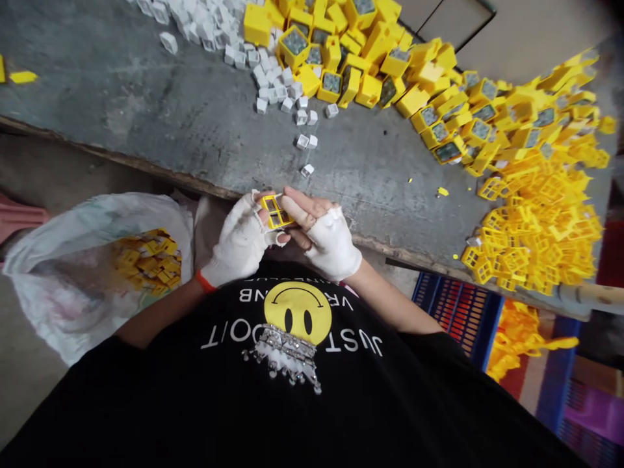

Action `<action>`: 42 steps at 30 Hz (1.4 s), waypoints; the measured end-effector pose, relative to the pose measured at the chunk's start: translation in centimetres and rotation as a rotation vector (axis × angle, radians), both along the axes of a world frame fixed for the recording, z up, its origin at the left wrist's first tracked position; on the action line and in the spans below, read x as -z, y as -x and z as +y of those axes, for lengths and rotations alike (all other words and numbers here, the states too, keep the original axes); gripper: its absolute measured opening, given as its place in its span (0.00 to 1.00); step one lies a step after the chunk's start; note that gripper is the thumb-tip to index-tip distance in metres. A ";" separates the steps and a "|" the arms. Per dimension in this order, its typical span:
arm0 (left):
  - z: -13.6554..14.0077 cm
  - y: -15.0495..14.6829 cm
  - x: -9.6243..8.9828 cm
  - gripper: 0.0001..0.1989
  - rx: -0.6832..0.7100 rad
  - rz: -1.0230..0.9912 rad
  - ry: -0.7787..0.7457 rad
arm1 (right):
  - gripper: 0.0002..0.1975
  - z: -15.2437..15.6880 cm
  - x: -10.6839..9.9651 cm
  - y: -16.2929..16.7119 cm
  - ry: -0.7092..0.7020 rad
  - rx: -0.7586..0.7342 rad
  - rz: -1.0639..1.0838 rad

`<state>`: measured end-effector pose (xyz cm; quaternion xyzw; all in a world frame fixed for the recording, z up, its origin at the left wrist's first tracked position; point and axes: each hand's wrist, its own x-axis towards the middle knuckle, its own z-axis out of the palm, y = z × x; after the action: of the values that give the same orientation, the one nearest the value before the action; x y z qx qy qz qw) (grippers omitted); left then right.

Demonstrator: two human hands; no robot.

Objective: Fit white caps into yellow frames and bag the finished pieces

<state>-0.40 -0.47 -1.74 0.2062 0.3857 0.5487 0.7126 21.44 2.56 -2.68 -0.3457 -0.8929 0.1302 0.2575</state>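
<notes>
Between my hands, close to the table's near edge, is a small yellow plastic window frame [277, 212] with four-pane style openings. My left hand [244, 234], in a white fingerless glove, grips its left side with fingers and thumb. My right hand [326, 234], gloved the same way, has its fingers closed on the frame's right side and covers part of it. Something white shows along the frame's edge, too small to make out. Just beyond my fingers a small white plastic cube [307, 170] lies on the grey table [195, 130].
More white cubes [273, 81] trail back to a heap. Yellow boxes [361, 84] with grey insides are piled along the far side. Many yellow window frames [536, 234] are heaped at right. A white plastic bag [63, 227] holding yellow parts stands at left; a blue crate [439, 312] is at right.
</notes>
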 end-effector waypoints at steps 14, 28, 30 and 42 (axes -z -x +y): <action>0.1 0.2 -0.1 0.28 0.066 -0.071 0.093 | 0.22 4.8 -1.4 -2.4 0.109 0.034 0.104; 0.4 0.6 -0.6 0.26 -0.074 0.059 0.028 | 0.13 11.3 0.0 -2.9 0.220 0.248 0.213; 0.6 0.0 -0.6 0.27 -0.102 0.091 -0.002 | 0.16 7.7 -0.6 -2.5 0.242 0.203 0.370; -0.1 -1.0 0.7 0.20 -0.167 0.358 -0.377 | 0.22 0.1 -0.6 1.9 0.218 0.095 0.561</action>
<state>0.57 -0.58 -2.46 0.3963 0.4123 0.6225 0.5342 19.57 2.71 -2.11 -0.3632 -0.7505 0.3035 0.4612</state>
